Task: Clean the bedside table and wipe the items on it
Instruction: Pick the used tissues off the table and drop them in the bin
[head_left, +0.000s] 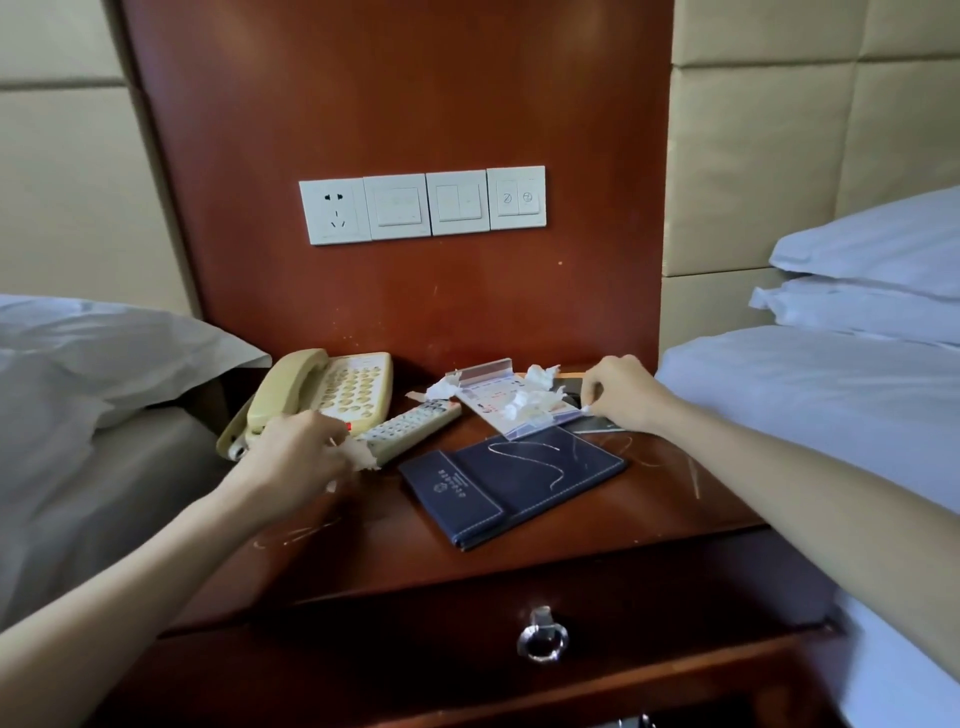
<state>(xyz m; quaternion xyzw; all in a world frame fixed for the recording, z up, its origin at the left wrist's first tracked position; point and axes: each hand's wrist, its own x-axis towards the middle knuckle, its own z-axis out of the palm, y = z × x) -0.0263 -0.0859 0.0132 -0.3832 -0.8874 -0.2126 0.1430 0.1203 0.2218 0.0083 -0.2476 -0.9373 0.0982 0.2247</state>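
On the desk (649, 499), the phone (332, 389) lies at the back left. The remote (415, 428) lies just right of it. The folder (511, 480) lies in front, the card stand (480, 400) behind it, paper scraps (524, 405) on top.

Twin hotel bedroom, seen at the bedside.
A white-linen bed at frame left (104, 493) and a matching bed at frame right (805, 405) flank a reddish-brown wooden bench (675, 493) with a beige corded telephone (332, 389) and a navy leatherette folder (509, 483), below a row of white wall switches (423, 205).

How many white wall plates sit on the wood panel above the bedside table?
4, side by side in one row: a power socket leftmost, then three switch plates to its right. None looks hidden.
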